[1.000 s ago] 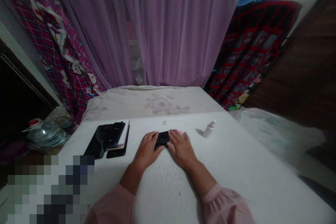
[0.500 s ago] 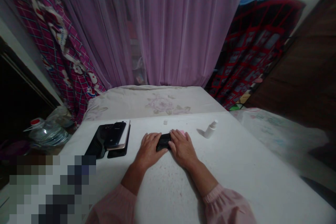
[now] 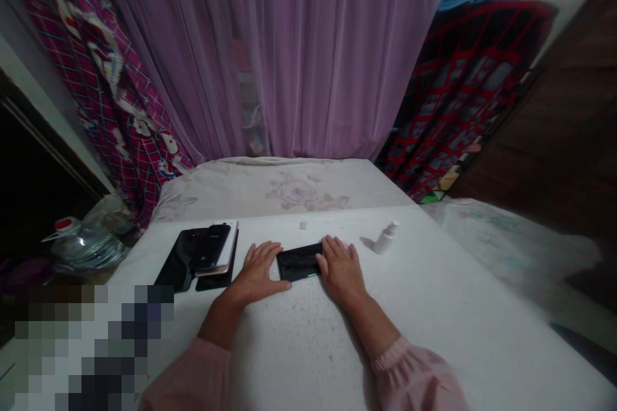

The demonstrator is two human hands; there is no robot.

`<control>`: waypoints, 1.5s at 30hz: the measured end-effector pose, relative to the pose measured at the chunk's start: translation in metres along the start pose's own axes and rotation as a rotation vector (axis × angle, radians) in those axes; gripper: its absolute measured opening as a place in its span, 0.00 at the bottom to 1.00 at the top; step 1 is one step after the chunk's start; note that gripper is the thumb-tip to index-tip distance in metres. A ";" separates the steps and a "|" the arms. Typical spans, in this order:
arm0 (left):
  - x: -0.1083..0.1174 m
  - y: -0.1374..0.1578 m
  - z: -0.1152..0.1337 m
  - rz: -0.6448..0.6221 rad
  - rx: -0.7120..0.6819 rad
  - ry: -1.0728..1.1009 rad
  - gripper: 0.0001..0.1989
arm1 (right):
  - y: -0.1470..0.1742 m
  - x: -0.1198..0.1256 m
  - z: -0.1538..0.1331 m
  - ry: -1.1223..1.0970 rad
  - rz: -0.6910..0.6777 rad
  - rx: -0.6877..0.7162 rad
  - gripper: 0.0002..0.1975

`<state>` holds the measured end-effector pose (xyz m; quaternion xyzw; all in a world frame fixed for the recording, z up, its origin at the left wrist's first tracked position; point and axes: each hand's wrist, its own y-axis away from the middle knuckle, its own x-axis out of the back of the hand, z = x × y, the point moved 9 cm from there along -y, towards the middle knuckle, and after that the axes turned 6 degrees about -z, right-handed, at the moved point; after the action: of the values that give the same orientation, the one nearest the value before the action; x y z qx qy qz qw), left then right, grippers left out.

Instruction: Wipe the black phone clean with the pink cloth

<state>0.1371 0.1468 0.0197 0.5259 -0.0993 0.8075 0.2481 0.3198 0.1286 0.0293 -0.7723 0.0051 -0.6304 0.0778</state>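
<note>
A black smartphone point(image 3: 299, 261) lies flat on the white table point(image 3: 299, 359), turned sideways to me. My left hand point(image 3: 258, 275) is at its left end, with thumb and fingers spread apart and nothing in them. My right hand point(image 3: 342, 270) grips the phone's right end, fingers over the far edge and thumb on the near side. A bit of something pink point(image 3: 345, 244) shows behind the right fingers, mostly hidden. Left of my hands lie several phones, a black one point(image 3: 180, 260) and a small stack topped by a dark phone point(image 3: 212, 247).
A white spray bottle point(image 3: 385, 239) stands to the right of my right hand. Beyond the phone sits a small pale square point(image 3: 303, 225). A floral cloth point(image 3: 294, 189) covers the far part, before a purple curtain point(image 3: 328, 64). A large clear water bottle point(image 3: 89, 244) is off to the left.
My left hand has slid left and opened, uncovering more of the phone's left part. My right hand has stayed nearly in place on the right end.
</note>
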 end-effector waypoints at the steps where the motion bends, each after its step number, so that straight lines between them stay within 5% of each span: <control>1: -0.001 0.000 -0.001 0.002 -0.006 0.003 0.39 | 0.000 0.000 0.000 0.003 0.001 -0.003 0.25; 5: -0.002 -0.002 -0.003 0.057 -0.041 -0.001 0.37 | 0.002 -0.001 -0.010 0.003 -0.004 0.047 0.26; 11: -0.003 -0.002 -0.003 0.067 -0.048 -0.013 0.37 | 0.011 0.002 -0.045 -0.044 0.002 0.297 0.25; 20: 0.001 -0.001 0.005 0.062 -0.020 -0.021 0.37 | 0.002 0.008 -0.005 -0.004 0.070 -0.009 0.23; 29: -0.001 -0.001 0.008 0.046 -0.022 -0.044 0.38 | 0.015 0.003 -0.060 -0.071 -0.002 0.321 0.24; 38: 0.000 -0.001 0.007 0.057 -0.036 -0.024 0.35 | 0.005 0.014 -0.010 0.011 0.097 0.001 0.23; 45: -0.002 -0.001 0.008 0.049 -0.030 -0.036 0.38 | 0.010 0.001 -0.046 -0.026 0.026 0.185 0.25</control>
<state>0.1447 0.1437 0.0212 0.5338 -0.1288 0.8023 0.2342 0.2761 0.1133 0.0383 -0.7699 -0.0442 -0.6169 0.1572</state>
